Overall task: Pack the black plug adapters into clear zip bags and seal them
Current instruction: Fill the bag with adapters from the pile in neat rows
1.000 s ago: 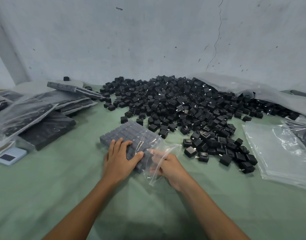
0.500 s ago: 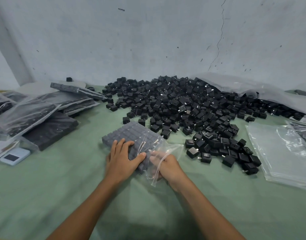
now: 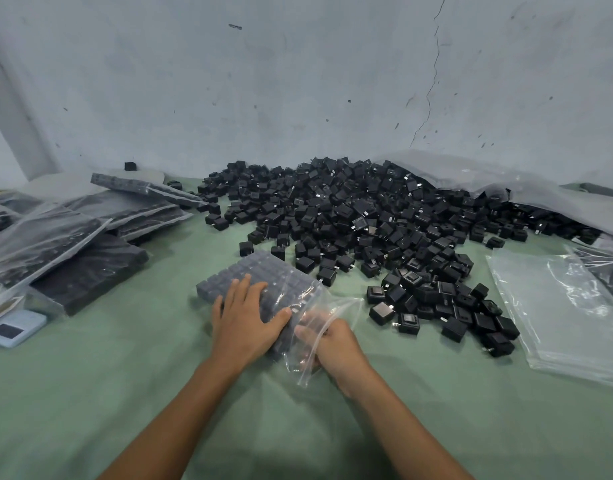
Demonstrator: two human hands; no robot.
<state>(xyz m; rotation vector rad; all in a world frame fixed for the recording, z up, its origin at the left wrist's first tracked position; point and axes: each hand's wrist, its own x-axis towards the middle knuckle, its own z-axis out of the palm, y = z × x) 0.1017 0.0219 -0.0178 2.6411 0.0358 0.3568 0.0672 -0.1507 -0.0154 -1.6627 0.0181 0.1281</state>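
A clear zip bag point(image 3: 263, 277) filled with a flat grid of black plug adapters lies on the green table in front of me. My left hand point(image 3: 244, 318) presses flat on the filled part, fingers spread. My right hand point(image 3: 327, 341) grips the bag's loose open end point(image 3: 333, 306) at its near right corner, partly behind the plastic. A large heap of loose black adapters point(image 3: 360, 216) spreads behind and to the right.
Filled, sealed bags point(image 3: 90, 244) are stacked at the left, with a small white scale point(image 3: 14, 329) near them. A pile of empty clear bags point(image 3: 568, 313) lies at the right. A big plastic sack point(image 3: 488, 181) sits by the grey wall.
My hands and the bag have stayed almost in place. The right hand's fingers have shifted slightly along the bag's open end.
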